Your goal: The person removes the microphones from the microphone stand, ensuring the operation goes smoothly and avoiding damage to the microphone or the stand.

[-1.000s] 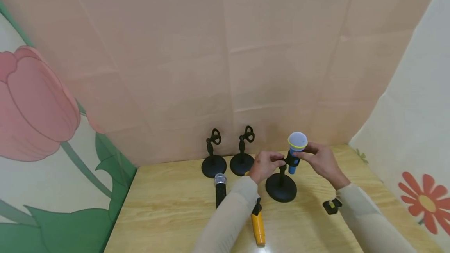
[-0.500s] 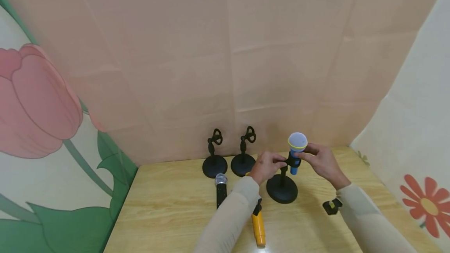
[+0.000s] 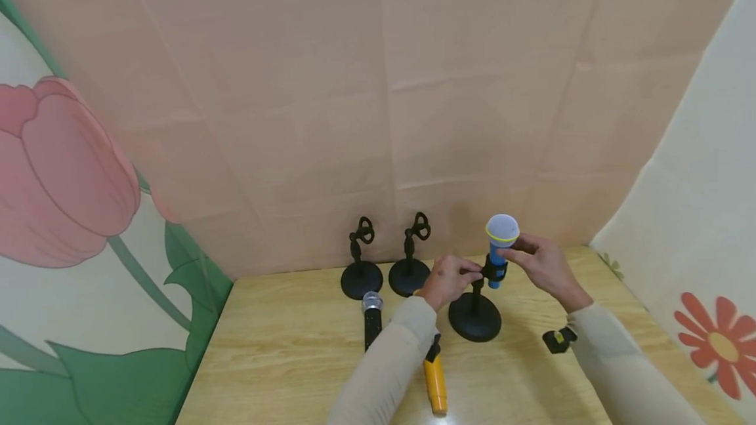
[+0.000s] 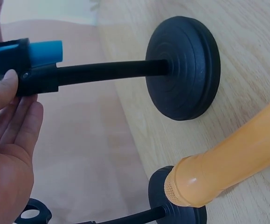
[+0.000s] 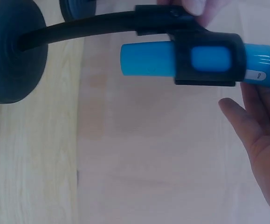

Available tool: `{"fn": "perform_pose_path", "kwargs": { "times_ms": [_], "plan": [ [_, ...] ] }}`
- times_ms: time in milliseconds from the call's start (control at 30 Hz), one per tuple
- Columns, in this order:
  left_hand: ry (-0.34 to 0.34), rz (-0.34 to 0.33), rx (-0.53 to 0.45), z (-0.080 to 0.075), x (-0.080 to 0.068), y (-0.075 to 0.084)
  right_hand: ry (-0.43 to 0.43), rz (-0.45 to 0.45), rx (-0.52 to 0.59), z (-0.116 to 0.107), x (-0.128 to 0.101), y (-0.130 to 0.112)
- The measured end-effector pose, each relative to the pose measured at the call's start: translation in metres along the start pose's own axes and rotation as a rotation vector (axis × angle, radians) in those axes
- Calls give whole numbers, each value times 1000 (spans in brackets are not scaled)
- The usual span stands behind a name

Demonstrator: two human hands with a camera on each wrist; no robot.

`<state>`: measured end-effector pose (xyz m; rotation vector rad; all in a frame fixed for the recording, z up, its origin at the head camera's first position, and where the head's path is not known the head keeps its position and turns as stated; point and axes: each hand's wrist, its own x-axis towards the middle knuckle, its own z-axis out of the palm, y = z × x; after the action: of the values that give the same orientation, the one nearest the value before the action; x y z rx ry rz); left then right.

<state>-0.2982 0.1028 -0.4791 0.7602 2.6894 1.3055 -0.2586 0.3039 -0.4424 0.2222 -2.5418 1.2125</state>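
Observation:
In the head view a blue toy microphone (image 3: 497, 254) with a white head and yellow ring sits upright in the clip of a black microphone stand (image 3: 475, 317). My left hand (image 3: 445, 281) pinches the stand at the clip's joint, its thumb on the black part in the left wrist view. The right hand (image 3: 543, 269) holds the microphone just below its head, fingers behind the handle. In the right wrist view the thumb (image 5: 237, 116) shows a little below the handle. The clip (image 5: 209, 58) surrounds the blue handle, whose lower end sticks out beneath.
Two more black stands (image 3: 361, 279) (image 3: 409, 277) with ring clips stand by the wall. A black microphone (image 3: 372, 320) with a silver head and an orange microphone (image 3: 436, 385) lie on the wooden table (image 3: 266, 346), partly behind my left arm.
The blue microphone has risen slightly and shifted a little right with my right hand. My left hand has stayed at the stand's clip joint.

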Motion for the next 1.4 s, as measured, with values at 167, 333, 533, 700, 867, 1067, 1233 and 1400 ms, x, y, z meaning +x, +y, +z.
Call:
{"fn": "perform_pose_path", "kwargs": {
  "times_ms": [167,333,533,700,867,1067,1233,1400],
  "plan": [
    [-2,-9,2,-1,1,0,-16,15,-11,-3,4,-2],
    [0,-14,-2,-1,0,2,-16,26,5,-4,3,-2],
    [-1,-30,-16,1,-1,2,-10,13,2,-4,2,-3],
    [0,-24,-21,1,-1,1,-9,7,0,-4,1,-4],
    [7,-7,-16,2,0,1,-6,3,9,-6,2,-5],
    [6,4,2,1,1,0,-10,6,12,-8,3,-7],
    [-3,-2,0,0,2,0,-8,0,28,-10,4,-7],
    [0,0,-1,0,2,0,-3,0,33,-11,5,-7]
  ]
}}
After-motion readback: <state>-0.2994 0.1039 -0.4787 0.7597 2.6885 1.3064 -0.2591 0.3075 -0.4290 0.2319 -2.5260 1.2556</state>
